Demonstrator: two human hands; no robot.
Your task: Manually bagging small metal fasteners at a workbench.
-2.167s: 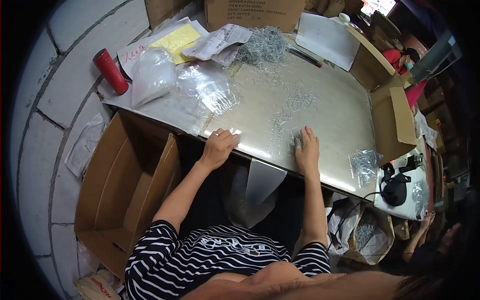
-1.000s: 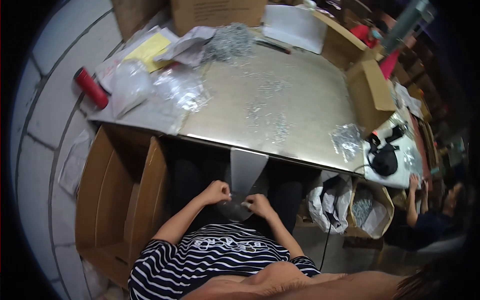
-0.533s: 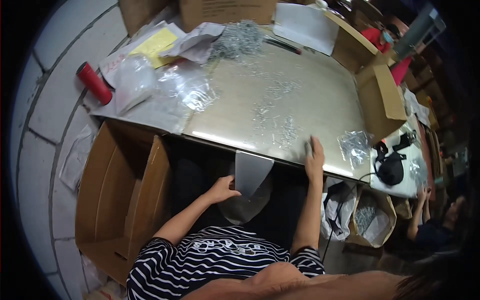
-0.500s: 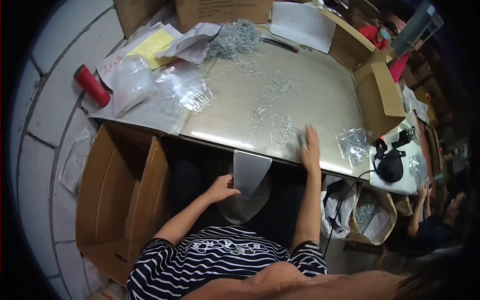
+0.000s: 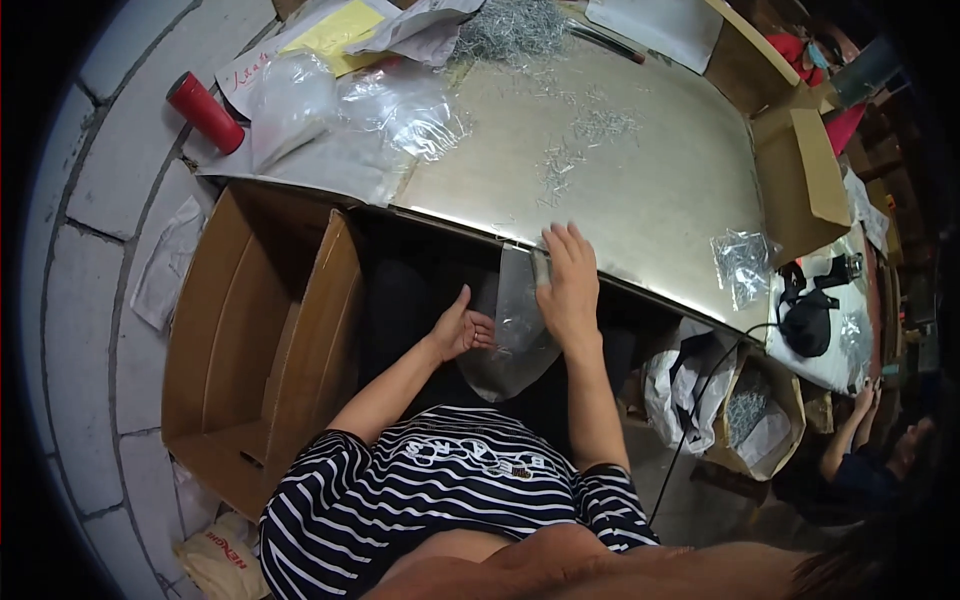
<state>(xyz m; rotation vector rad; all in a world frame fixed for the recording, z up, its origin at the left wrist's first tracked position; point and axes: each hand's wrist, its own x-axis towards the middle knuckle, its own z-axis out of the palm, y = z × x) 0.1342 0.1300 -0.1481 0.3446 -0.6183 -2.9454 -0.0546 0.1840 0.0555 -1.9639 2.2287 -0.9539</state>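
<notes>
Where the front edge of the counter [image 5: 670, 210] crosses the frame's centre, a translucent chute [image 5: 516, 290] hangs down, the right hand [image 5: 570, 285] at its top, grip unclenched, fingers straight. At the chute's left, the left hand's [image 5: 463, 330] thumb stands apart from curled fingers. Loose pins [image 5: 555, 168] lie above centre; bare metal opens rightward to a cardboard wall [image 5: 808, 185]. A carton [image 5: 325, 310] bounds the left.

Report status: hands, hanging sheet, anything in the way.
Left hand open beside hanging grey sheet. Right hand at table edge, by sheet's top. Metal pieces scattered beyond; nothing visibly blocking hands.
</notes>
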